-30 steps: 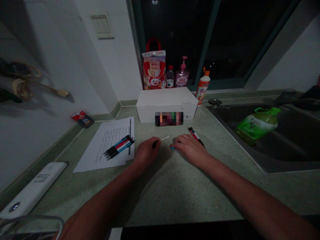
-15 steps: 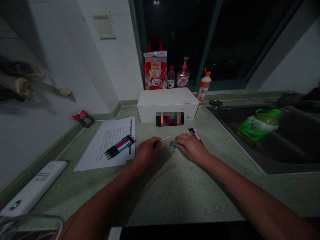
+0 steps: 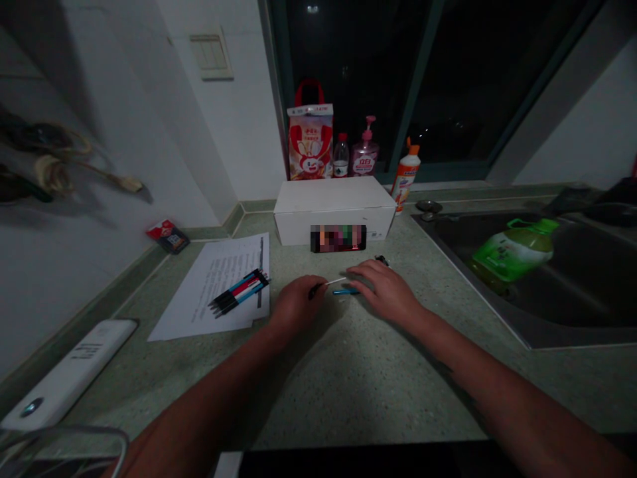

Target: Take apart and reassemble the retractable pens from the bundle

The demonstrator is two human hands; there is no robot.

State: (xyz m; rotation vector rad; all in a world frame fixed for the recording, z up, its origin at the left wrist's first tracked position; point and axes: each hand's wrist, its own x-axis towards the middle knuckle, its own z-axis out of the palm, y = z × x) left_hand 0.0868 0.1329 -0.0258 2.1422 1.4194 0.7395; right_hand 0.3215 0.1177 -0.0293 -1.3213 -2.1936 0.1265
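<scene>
My left hand (image 3: pixel 297 303) is closed around a disassembled pen (image 3: pixel 313 290), gripping its black part, with a thin white refill (image 3: pixel 335 282) sticking out to the right. My right hand (image 3: pixel 385 287) hovers just right of the refill's tip, thumb and index finger apart. Under its thumb, a blue pen barrel (image 3: pixel 344 292) lies on the counter. Left of my left hand, several assembled pens (image 3: pixel 239 292) in black, blue and red rest side by side on printed sheets (image 3: pixel 199 292). Behind my right hand the end of another pen (image 3: pixel 382 260) shows, mostly hidden.
A phone (image 3: pixel 338 239) leans against a white box (image 3: pixel 336 199) at the back. To the right is a sink (image 3: pixel 497 318) holding a green-labelled jug (image 3: pixel 517 252). A white power strip (image 3: pixel 70 372) lies at the left. Bottles and a red bag (image 3: pixel 310 143) stand behind the box.
My right hand has let go of the blue barrel, which now lies on the counter, and its fingers have risen toward the refill. My left hand has shifted slightly right with the refill.
</scene>
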